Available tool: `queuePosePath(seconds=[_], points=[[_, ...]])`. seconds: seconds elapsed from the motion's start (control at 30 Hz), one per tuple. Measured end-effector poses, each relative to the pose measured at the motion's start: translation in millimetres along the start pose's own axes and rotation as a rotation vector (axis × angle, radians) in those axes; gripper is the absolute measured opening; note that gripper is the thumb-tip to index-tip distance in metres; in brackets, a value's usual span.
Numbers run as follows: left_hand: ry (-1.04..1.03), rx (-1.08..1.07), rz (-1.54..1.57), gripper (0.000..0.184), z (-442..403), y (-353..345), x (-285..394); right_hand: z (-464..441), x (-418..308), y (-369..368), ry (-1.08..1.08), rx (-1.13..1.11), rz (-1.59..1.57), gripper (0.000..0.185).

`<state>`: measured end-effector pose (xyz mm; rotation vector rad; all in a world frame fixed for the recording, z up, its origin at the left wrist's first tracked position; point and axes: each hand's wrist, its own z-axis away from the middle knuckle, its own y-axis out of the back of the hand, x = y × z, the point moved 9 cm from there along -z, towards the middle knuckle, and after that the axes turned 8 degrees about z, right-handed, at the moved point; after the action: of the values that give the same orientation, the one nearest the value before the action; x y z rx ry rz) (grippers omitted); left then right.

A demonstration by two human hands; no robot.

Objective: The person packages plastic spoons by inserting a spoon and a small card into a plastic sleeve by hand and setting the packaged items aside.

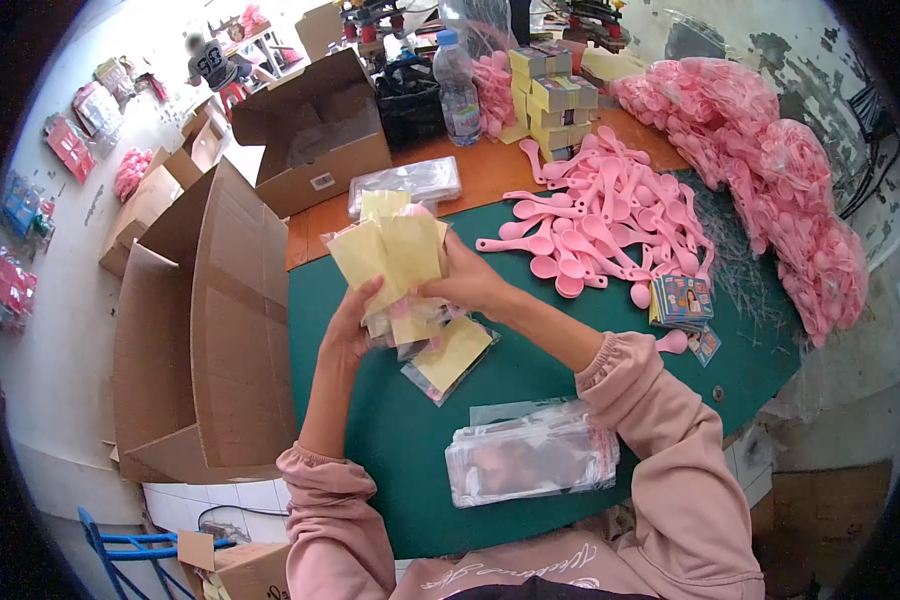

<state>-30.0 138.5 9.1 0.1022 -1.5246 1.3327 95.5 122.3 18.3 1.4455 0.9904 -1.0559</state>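
Over the green table mat [530, 350], both my hands grip a loose bunch of clear packets with pale yellow cards [390, 250] in them. My left hand [352, 318] closes on the bunch's lower left side, and my right hand [465, 278] holds its right side. Bits of pink show through the plastic. Just below the bunch, another packet with a yellow card [452, 355] lies on the mat. Nearer my body sits a stack of clear plastic bags [530, 455]. Pink spoons [610, 210] are heaped to the right, beside a small stack of printed cards [682, 300].
A tall open cardboard box [240, 330] stands at the table's left edge, with another open box [315, 130] behind. At the back are a water bottle [457, 90], card stacks [555, 100] and a clear plastic pack [405, 185]. Bagged pink spoons [760, 160] line the right. A person [215, 62] sits far off.
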Motion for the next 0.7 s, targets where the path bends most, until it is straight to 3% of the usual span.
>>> queuePosePath(seconds=[0.03, 0.17, 0.27, 0.33, 0.43, 0.57, 0.7], points=[[-0.059, -0.034, -0.11, 0.056, 3.0, -9.2, 5.5, -0.8, -7.7, -4.9, 0.148, -0.039, -0.098, 0.089], [-0.052, -0.03, -0.182, 0.054, -4.2, -3.1, 1.0, 4.0, -5.9, -7.0, 0.102, -0.108, -0.022, 0.087], [-0.046, 0.043, -0.068, 0.051, -0.8, 4.8, -2.7, 7.1, -17.7, -4.9, 0.068, -0.121, 0.133, 0.085], [-0.083, 0.092, -0.006, 0.049, 5.9, -1.8, 1.6, 24.3, -64.3, -1.4, 0.09, -0.185, -0.334, 0.085], [-0.129, 0.066, 0.073, 0.048, 14.8, -18.3, 11.5, 18.4, -64.6, 0.7, 0.046, -0.22, -0.416, 0.085], [-0.114, 0.014, 0.035, 0.049, 22.4, -32.3, 21.0, 24.6, -68.8, 9.4, -0.046, -0.226, -0.358, 0.08], [-0.14, 0.024, -0.239, 0.051, 21.9, -48.1, 18.3, 22.5, -60.6, 21.3, 0.104, 0.004, -0.058, 0.071]])
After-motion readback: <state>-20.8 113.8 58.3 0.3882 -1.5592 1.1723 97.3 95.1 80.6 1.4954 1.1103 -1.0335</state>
